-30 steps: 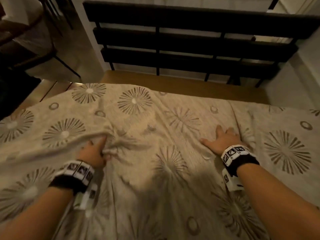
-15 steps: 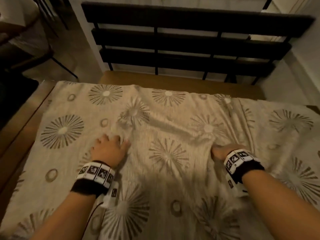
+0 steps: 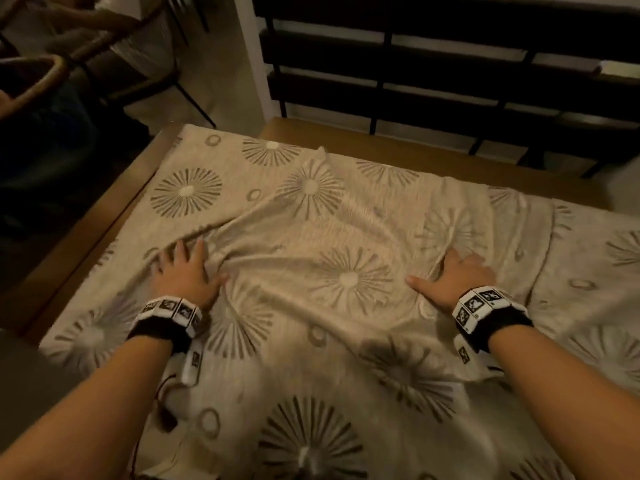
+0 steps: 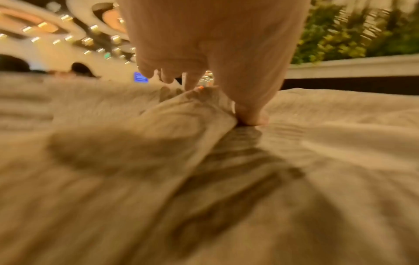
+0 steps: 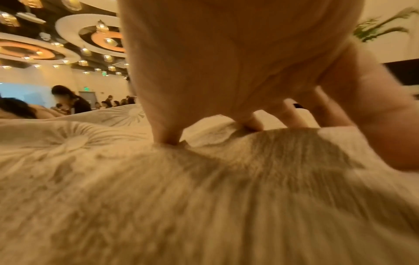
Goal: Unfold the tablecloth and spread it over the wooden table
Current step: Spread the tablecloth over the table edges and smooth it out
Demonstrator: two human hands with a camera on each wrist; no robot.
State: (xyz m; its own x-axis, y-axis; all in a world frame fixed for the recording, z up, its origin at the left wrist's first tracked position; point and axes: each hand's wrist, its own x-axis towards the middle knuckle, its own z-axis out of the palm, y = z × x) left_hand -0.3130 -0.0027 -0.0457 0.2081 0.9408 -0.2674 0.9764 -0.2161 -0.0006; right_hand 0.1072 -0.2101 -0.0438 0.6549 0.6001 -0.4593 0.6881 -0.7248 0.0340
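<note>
The beige tablecloth (image 3: 332, 237) with brown sunburst prints lies spread over the wooden table (image 3: 100, 233), still creased with long folds across its middle. My left hand (image 3: 185, 271) rests on the cloth near its left side, fingers spread and pressing down. In the left wrist view the thumb of that hand (image 4: 204, 53) pushes against a raised fold of tablecloth (image 4: 181, 114). My right hand (image 3: 457, 275) lies on the cloth to the right, thumb out. Its arched fingertips (image 5: 251, 125) press into the tablecloth (image 5: 204, 179).
Bare wood shows along the table's left edge and far edge (image 3: 398, 150). A black slatted rail (image 3: 450, 74) stands right behind the table. Chairs (image 3: 52, 74) stand at the upper left. People (image 5: 72, 102) sit in the background.
My left hand let go of a bunched fold and now lies flat. My right hand's fingers, curled half a second ago, are spread again. More bare wood shows at the left.
</note>
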